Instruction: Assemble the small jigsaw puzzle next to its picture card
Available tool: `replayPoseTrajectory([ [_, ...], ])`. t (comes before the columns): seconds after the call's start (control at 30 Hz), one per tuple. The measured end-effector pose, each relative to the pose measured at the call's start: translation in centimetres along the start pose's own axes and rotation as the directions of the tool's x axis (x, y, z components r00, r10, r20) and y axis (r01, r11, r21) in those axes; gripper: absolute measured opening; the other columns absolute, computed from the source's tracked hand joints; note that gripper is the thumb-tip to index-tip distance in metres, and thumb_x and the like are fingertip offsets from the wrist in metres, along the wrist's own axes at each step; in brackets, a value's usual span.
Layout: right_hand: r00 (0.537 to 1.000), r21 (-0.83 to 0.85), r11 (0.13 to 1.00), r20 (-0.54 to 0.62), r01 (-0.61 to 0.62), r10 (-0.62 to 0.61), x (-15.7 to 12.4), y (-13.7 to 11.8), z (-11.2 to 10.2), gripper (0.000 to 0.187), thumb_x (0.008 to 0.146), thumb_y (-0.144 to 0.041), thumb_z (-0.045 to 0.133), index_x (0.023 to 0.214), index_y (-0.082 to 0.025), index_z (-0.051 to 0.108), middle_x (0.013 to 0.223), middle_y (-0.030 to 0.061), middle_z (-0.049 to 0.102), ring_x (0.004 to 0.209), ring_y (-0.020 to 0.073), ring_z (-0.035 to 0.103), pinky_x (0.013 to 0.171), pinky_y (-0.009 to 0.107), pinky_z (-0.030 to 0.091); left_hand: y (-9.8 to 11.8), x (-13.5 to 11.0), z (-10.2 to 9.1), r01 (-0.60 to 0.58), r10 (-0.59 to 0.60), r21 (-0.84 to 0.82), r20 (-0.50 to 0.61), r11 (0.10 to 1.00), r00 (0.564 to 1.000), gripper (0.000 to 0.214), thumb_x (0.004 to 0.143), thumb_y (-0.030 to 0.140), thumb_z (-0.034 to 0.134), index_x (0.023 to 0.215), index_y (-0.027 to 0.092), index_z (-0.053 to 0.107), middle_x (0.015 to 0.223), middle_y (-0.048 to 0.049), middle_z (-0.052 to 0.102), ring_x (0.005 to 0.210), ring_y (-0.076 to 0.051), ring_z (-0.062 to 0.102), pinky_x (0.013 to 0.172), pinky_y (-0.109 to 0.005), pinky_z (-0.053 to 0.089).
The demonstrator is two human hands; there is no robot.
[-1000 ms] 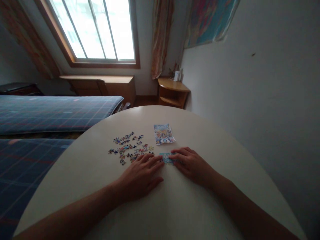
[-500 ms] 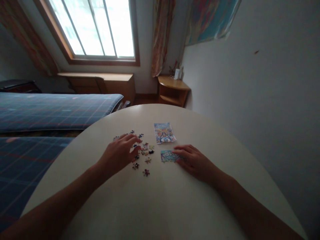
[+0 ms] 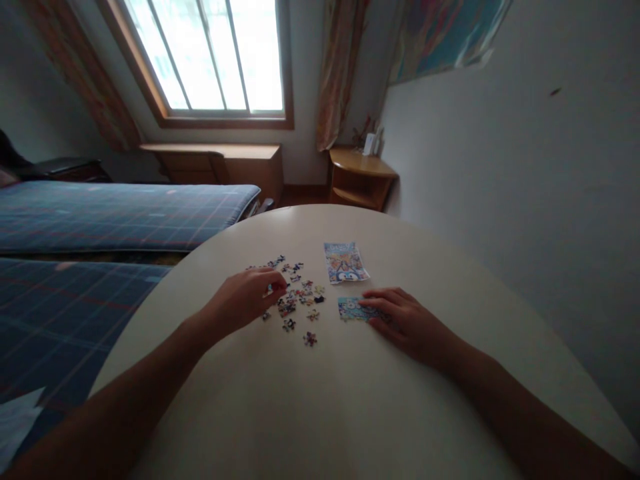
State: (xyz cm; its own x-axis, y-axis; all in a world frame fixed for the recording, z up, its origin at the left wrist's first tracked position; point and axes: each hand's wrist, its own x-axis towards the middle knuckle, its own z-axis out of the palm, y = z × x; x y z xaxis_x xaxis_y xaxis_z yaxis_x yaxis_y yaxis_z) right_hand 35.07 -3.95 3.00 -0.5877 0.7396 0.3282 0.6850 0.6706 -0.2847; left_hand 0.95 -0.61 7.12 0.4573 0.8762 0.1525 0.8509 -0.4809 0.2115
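Left hand (image 3: 247, 303) has gone from the joined patch (image 3: 351, 308) to the loose pieces (image 3: 300, 293) mid-frame, fingers curled over them, can't tell if its grip pinches one; right hand (image 3: 403, 319), grip spread flat, pins patch to worktop (image 3: 350, 400).

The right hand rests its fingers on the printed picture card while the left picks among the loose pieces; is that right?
Not quite: the head view shows the right hand on the small assembled section; the card lies untouched beyond it. The rest holds.
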Motion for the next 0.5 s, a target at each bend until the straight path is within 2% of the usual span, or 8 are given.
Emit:
replayPoseTrajectory([
  [0.23,1.0,-0.006,1.0,0.002,0.004,-0.004,0.1,0.2,0.1,0.029,0.093,-0.026,0.057,0.121,-0.025,0.063,0.124,0.0113,0.066,0.114,0.0262,0.06,0.097,0.049,0.051,1.4,-0.3,1.8,-0.115,0.113,-0.048,-0.025,0.992,0.993,0.017,0.092,0.033,0.056,0.095,0.024,0.07,0.094,-0.0039,0.071,0.084,-0.019,0.065,0.073,-0.03,0.05],
  [0.33,1.0,-0.008,1.0,0.005,0.008,-0.008,0.1,0.2,0.1,0.028,0.093,-0.026,0.057,0.121,-0.026,0.063,0.123,0.011,0.066,0.113,0.0261,0.06,0.097,0.049,0.051,0.7,-0.4,1.4,-0.047,0.046,-0.019,-0.031,0.999,0.998,0.017,0.092,0.035,0.057,0.096,0.024,0.069,0.096,-0.0043,0.07,0.088,-0.021,0.065,0.075,-0.033,0.051],
  [0.5,1.0,-0.02,1.0,0.012,0.007,-0.007,0.1,0.2,0.2,0.029,0.094,-0.026,0.056,0.122,-0.024,0.062,0.124,0.0114,0.065,0.113,0.0265,0.06,0.097,0.05,0.051,-1.6,-0.1,0.5,0.133,-0.131,0.009,-0.128,0.991,0.983,0.019,0.092,0.034,0.056,0.098,0.023,0.069,0.102,-0.0056,0.069,0.094,-0.024,0.064,0.082,-0.037,0.051],
])
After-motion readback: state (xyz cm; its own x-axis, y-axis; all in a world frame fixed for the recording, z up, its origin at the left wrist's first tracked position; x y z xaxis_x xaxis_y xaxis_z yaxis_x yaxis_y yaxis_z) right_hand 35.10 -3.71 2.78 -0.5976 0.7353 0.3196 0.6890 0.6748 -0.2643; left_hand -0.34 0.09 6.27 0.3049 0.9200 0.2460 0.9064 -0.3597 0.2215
